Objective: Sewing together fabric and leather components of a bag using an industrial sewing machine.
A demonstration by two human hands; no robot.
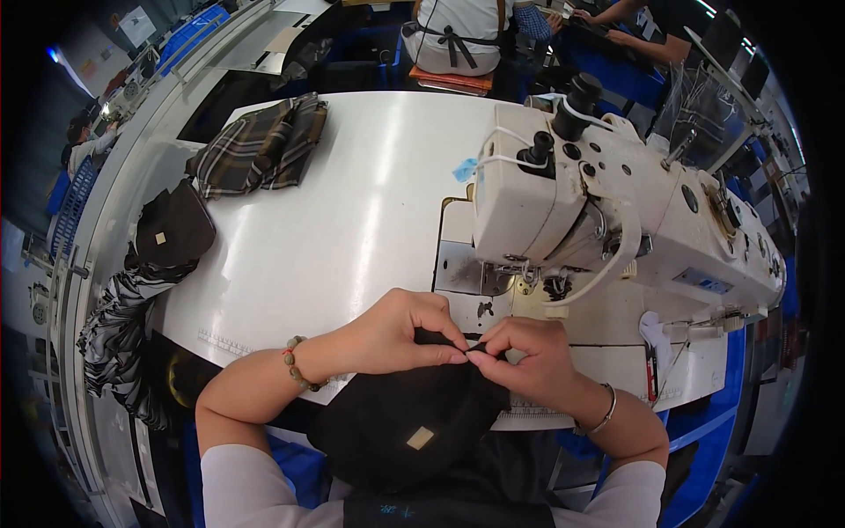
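Observation:
A black fabric piece (387, 422), rounded and bearing a small cream label (421, 437), hangs over the front edge of the white table toward my lap. My left hand (407, 333) pinches its upper edge between thumb and fingertips. Right beside it, my right hand (532, 356) pinches the same edge, the two sets of fingertips nearly touching. Both hands are just in front of the needle area of a white sewing machine (541, 198). What lies between the fingertips is mostly hidden.
Folded plaid fabric (255, 150) lies at the table's far left. Nearer, another black piece with a cream label (176, 224) rests on shiny grey-black striped cloth (132, 326). Red-handled snips (652, 374) and white cloth (653, 334) lie to the right. Other people work beyond the table.

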